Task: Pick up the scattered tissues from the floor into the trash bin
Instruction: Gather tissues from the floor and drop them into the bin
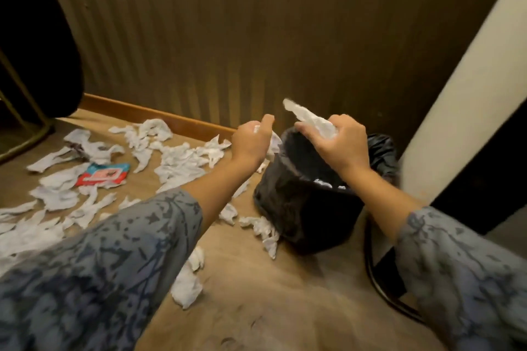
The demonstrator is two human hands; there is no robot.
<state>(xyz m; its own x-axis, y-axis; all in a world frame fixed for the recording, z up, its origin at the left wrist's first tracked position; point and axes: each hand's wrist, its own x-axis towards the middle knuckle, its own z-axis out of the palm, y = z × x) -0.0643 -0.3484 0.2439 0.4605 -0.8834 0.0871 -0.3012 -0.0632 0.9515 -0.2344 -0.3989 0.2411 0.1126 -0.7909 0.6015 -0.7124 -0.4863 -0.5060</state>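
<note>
A black trash bin (288,208) lined with a black bag stands on the wooden floor by the wall, with some white tissue visible inside. My right hand (339,142) is above the bin's mouth and grips a crumpled white tissue (310,120) that sticks up past my fingers. My left hand (252,142) hovers at the bin's left rim and holds a smaller white tissue (272,145) that hangs below my fingers. Several loose tissues (176,159) lie scattered on the floor to the left, and a few more tissues (262,229) lie at the bin's base.
A red and blue wipes packet (104,175) lies among the tissues at left. A dark chair with a metal leg (25,111) stands at far left. A white panel (456,94) leans at right, with a black cable (376,279) on the floor beside the bin.
</note>
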